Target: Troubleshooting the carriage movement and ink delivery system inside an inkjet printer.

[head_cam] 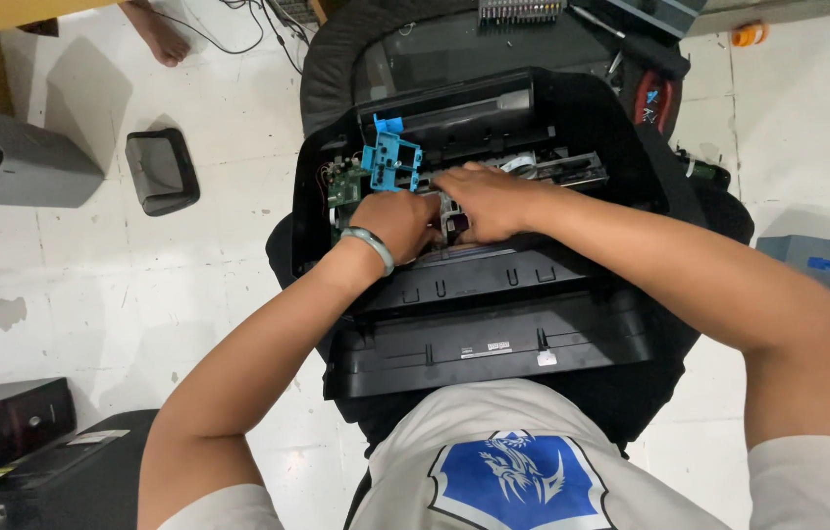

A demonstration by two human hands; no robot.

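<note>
Hands meeting inside an opened black plastic printer [493, 334] resting in the person's lap above a white tiled floor [91, 285]. Left hand [397, 224], a pale green bangle [370, 245] on its wrist, and right hand [489, 201] lie touching, fingers curled down on a small grey-and-purple part in the printer's middle; the exact grip cannot be told. A bright blue plastic bracket [390, 162] stands upright just left of the hands, beside a green circuit board [344, 186]. A dark grey lidded box [162, 170] lies on the floor, well apart.
</note>
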